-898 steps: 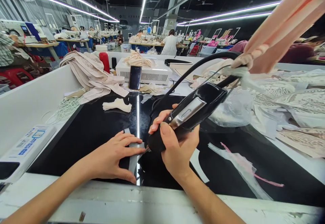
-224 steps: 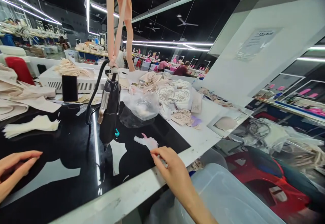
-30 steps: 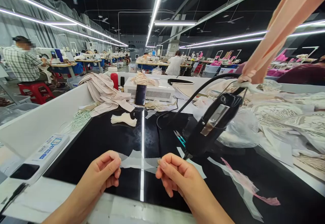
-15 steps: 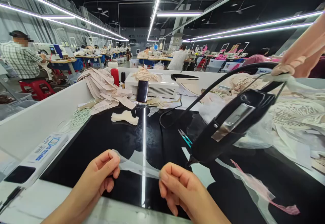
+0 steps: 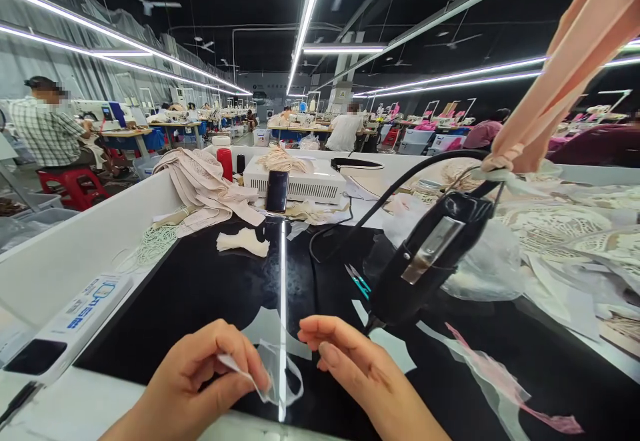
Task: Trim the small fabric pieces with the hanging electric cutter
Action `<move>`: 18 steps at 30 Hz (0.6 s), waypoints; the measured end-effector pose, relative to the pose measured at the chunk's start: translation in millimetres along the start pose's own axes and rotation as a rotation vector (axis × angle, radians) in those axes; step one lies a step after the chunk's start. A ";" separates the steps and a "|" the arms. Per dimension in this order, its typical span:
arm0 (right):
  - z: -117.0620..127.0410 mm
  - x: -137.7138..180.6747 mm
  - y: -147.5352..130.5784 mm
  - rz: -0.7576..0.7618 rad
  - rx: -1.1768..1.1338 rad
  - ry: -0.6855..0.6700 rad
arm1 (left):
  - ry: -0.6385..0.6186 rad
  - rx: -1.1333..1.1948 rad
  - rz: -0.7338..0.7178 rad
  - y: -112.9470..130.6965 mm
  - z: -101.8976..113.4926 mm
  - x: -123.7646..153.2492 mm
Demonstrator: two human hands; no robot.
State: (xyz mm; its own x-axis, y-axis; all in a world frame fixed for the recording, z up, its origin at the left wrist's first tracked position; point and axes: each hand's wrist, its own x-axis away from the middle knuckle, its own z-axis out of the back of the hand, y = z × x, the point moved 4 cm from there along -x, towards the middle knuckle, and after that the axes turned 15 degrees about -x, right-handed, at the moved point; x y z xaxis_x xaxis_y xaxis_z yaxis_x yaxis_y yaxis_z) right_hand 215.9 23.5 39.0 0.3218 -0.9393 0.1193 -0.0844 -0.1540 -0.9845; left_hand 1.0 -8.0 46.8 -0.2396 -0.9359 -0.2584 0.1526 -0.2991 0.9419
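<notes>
My left hand pinches a thin, see-through white piece of sheer fabric between thumb and fingers; its loose end curls into a loop toward the right. My right hand is just right of it, holding nothing, with thumb and fingers apart. Beyond both hands, a pale translucent cut piece lies on the black work surface. To the right hangs a black hand tool with a metal plate, its narrow tip close above another pale piece.
Teal thread snips lie left of the black tool, which hangs by a peach cloth strip. Pink and white sheer scraps lie at right. A cream piece, a phone and heaped beige fabric are farther back.
Earlier both hands held the sheer piece stretched between them. My right hand has let go and opened; my left has moved right and nearer with the piece. The view has tilted up slightly.
</notes>
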 end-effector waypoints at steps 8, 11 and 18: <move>-30.9 -3.4 13.1 -0.127 -0.209 -0.235 | -0.153 -0.194 -0.417 9.9 -7.4 -7.2; -31.8 -8.1 15.4 -0.095 -0.242 -0.208 | -0.170 -0.233 -0.391 5.9 -6.6 -6.8; -33.8 -12.3 11.0 0.114 0.021 -0.226 | -0.220 -0.048 -0.100 -11.4 -8.5 -2.3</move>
State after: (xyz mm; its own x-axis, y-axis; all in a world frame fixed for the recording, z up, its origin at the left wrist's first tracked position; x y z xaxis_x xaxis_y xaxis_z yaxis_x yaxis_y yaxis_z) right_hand 179.2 23.0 31.1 0.5142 -0.8574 -0.0222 -0.1130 -0.0421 -0.9927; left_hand 7.9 -4.0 34.9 -0.4577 -0.8397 -0.2922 0.1620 -0.4020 0.9012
